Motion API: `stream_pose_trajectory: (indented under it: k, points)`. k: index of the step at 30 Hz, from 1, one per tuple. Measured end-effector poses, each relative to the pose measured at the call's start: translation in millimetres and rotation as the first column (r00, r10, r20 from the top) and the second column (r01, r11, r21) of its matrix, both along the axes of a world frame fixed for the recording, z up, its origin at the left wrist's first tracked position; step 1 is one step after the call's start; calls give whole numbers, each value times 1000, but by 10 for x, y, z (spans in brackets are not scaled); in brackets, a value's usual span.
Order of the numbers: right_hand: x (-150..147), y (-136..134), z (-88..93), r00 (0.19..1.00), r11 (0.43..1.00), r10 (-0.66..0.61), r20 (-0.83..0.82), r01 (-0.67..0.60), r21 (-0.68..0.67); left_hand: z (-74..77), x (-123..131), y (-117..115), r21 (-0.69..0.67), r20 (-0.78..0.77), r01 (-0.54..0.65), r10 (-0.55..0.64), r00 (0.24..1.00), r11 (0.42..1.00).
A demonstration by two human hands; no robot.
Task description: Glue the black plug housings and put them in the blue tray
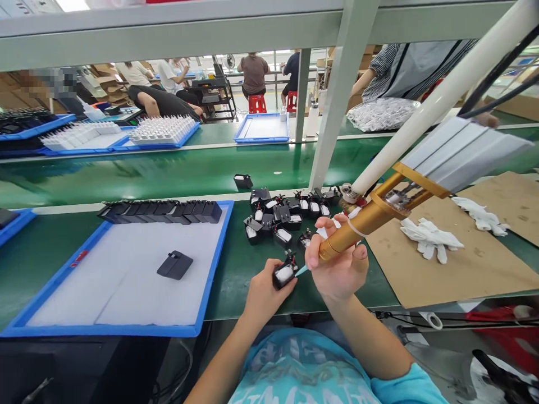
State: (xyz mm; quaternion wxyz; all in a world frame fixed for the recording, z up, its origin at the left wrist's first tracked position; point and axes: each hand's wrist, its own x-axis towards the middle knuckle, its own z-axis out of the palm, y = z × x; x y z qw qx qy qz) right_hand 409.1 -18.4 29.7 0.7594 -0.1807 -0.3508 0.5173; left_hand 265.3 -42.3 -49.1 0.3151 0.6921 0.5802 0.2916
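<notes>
The left hand is closed, thumb and fingers pinching a small black, box-shaped, plastic-looking housing with a white-filled open face, held low over the green worktop at its near edge. The right hand is partly closed, thumb and fingers curled about the lower barrel of a gold-coloured, metallic-looking cylindrical tool. The tool's slender pale-blue tapered tip meets the edge of the housing in view; actual contact cannot be confirmed. Similar black housings lie loosely grouped just beyond. To the left, a blue-rimmed, white-lined tray bears a row of black cases along its far side and one flat black case nearer its middle. In assessment, the housing is likely light and stiff, with smooth, mildly slippery walls; the fine red wires at its far end appear its most fragile part. Grip is best taken on opposite outer walls, clear of wires and white face. The tool is judged rigid and comparatively heavy, best held by its barrel; its tip may flex under side load.
</notes>
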Motion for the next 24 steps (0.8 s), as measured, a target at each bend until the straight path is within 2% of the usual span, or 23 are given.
stream_pose_trajectory:
  k: [3,9,13,17,24]
  points:
    - [197,15,-92,997,998,-60,58,61,-19,-80,-185,27,-3,-14,-35,35,999,999]
    - [797,18,-284,959,977,-209,190,215,-12,-146,-521,102,27,-34,-88,89,995,996]
    - [1150,100,-357,888,947,-298,351,322,-10,-178,-611,158,43,-47,-117,119,992,992]
    - [1403,321,-434,805,904,-364,469,427,-30,-249,-652,201,64,-50,-125,129,990,990]
    - [1636,807,-519,704,860,-398,589,509,-28,-341,-705,196,143,-32,-69,74,997,987]
